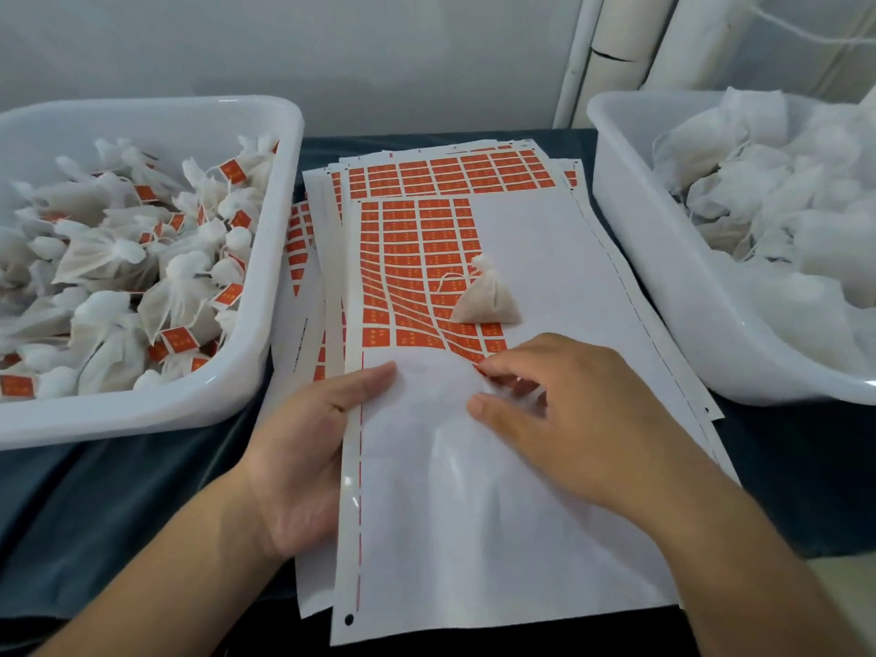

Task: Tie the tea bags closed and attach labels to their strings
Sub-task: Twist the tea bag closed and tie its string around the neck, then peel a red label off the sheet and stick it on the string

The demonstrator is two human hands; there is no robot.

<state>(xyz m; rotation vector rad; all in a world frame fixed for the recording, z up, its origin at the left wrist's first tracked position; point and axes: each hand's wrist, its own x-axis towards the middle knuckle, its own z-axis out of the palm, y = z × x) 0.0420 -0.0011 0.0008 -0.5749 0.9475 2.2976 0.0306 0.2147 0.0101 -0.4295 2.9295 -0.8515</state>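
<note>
Tea bag (486,298), tied at the neck and with a short string beside it, lies on the top label sheet (474,490) in the middle of the table (782,490). It sits at the right edge of the block of orange labels (417,258) that remain on this sheet. The rest of the sheet is bare white backing. More label sheets (450,170) lie under it in a loose stack.

The left hand (303,462) holds the left edge of the top sheet, thumb on top and fingers under the paper, so its grip is closed on the sheet. The right hand (564,410) rests on the sheet just below the tea bag, not touching it. Its thumb and first finger are pinched at an orange label (497,372) at the bottom row, and the paper is a little wrinkled there. I cannot tell if the label is already free from the backing.

On the left stands a white tub (265,353) full of tied tea bags with orange labels. On the right a second white tub (663,301) holds white bags without labels.
</note>
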